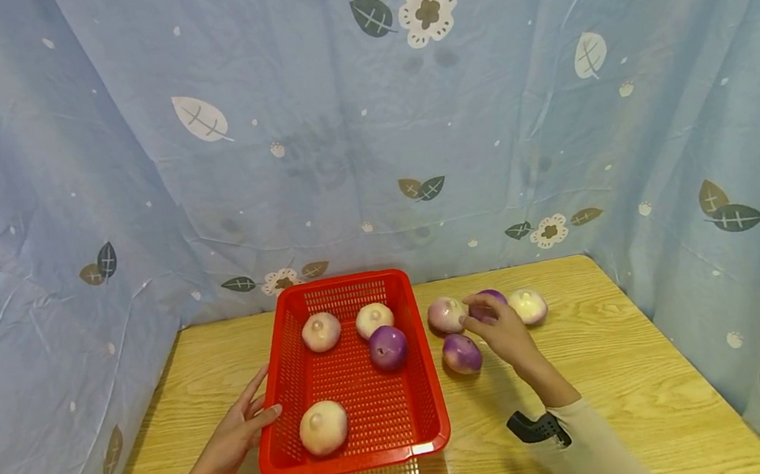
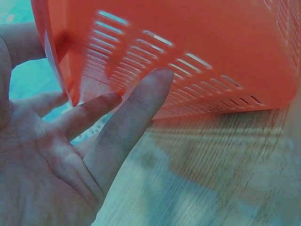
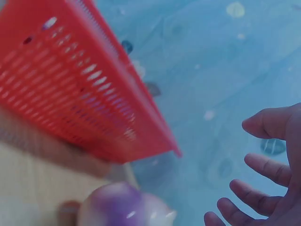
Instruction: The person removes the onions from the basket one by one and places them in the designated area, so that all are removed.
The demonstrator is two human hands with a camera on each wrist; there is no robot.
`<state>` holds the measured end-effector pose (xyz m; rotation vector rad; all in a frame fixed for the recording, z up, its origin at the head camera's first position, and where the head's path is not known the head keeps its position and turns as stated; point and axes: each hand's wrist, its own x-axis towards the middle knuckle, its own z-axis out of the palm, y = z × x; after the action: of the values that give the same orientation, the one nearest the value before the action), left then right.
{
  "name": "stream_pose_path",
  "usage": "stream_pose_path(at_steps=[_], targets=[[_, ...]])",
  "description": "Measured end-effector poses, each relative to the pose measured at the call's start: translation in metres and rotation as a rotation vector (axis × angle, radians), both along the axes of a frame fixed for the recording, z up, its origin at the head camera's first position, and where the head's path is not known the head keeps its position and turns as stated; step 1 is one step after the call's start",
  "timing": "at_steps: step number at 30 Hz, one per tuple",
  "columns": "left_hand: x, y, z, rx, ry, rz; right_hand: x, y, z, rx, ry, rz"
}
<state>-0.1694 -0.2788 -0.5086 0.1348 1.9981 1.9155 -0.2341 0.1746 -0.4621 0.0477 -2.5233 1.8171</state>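
A red plastic basket (image 1: 358,463) with slotted walls stands on the table and contains several onions: a purple one (image 1: 388,348), pale ones at the back, and a pale one (image 1: 323,428) at the front left. My left hand (image 1: 235,432) holds the basket's left rim, thumb over the edge and fingers along the outer wall (image 2: 197,89). Above the loose onions to the right hovers my right hand (image 1: 503,331), fingers spread and nothing held in the right wrist view. It partly hides a purple onion (image 1: 492,296). Close by lie a purple-white onion (image 1: 461,354) and a pinkish one (image 1: 446,315).
Another pale onion (image 1: 527,307) lies right of the covered purple one. The wooden table (image 1: 639,395) ends at a blue patterned curtain (image 1: 352,151) behind and on both sides.
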Motion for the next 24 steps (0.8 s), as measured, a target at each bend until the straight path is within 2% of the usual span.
stream_pose_path(at_steps=[7,11,14,19,24], targets=[[0.0,0.0,0.0,-0.001,-0.002,0.004,0.008,-0.009,0.026,0.033,0.062,0.082],[0.0,0.0,0.0,-0.005,-0.007,0.009,0.013,-0.021,0.04,0.002,0.102,0.156],[0.0,0.0,-0.001,-0.003,-0.009,0.008,0.016,-0.032,0.048,-0.038,0.091,0.22],[-0.001,-0.001,-0.002,-0.002,-0.006,0.001,0.02,-0.055,0.054,-0.066,0.082,0.327],[-0.001,0.0,-0.002,-0.006,-0.003,0.001,0.024,-0.078,0.054,-0.046,0.105,0.417]])
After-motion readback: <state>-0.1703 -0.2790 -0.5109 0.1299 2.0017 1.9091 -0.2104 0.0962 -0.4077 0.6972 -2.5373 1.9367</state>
